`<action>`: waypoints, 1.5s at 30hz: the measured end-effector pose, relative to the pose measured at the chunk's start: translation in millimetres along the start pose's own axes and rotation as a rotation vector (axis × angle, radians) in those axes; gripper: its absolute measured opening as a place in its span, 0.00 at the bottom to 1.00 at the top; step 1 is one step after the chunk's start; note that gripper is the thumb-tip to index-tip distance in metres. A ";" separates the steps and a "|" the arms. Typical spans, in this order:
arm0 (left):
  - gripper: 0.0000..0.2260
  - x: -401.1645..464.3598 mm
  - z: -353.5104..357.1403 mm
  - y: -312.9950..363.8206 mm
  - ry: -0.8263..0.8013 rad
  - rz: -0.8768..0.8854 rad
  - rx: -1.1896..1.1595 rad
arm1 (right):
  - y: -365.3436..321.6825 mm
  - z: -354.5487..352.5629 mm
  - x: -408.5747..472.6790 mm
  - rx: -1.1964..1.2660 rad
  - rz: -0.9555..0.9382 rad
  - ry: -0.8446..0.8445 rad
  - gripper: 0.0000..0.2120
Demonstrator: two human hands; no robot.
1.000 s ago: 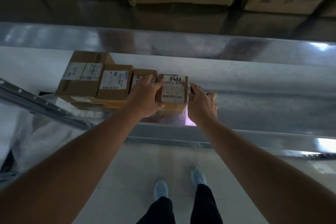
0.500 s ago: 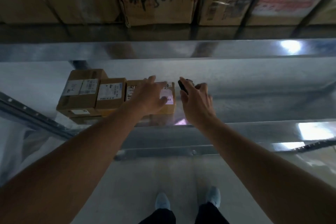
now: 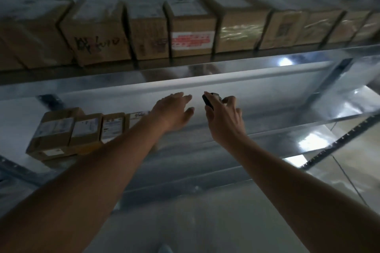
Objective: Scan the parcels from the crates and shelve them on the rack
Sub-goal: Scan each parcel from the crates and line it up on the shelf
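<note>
left hand (image 3: 173,113) hides fourth parcel (image 3: 138,118) | right hand (image 3: 225,117) – dark scanner (image 3: 208,99) half-covered

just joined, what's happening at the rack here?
A person is shelving parcels. Four small parcels stand in a row on the metal shelf. The left hand is open above the rightmost one, holding nothing. The right hand grips a small black scanner. Larger boxes fill the shelf above.
</note>
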State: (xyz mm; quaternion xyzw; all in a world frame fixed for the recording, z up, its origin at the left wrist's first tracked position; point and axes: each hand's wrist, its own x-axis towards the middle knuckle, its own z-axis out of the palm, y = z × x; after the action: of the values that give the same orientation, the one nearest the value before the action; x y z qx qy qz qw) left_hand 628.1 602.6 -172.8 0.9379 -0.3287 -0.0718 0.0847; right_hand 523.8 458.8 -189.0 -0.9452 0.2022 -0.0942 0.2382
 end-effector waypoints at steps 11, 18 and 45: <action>0.26 33.4 -14.8 241.7 0.108 0.309 -0.034 | 162.1 -171.8 -56.3 -0.045 0.136 0.243 0.21; 0.25 78.7 -28.3 387.5 0.132 0.527 -0.042 | 260.4 -264.7 -73.6 -0.081 0.277 0.424 0.19; 0.23 278.2 65.8 963.1 -0.037 1.244 -0.031 | 701.1 -499.3 -81.0 -0.179 0.923 0.889 0.21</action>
State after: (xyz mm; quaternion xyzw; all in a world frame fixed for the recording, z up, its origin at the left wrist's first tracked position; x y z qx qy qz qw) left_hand 248.6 -320.8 -60.5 0.5680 -0.8139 -0.0299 0.1185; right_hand 77.3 -276.7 -104.3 -0.6481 0.6743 -0.3473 0.0682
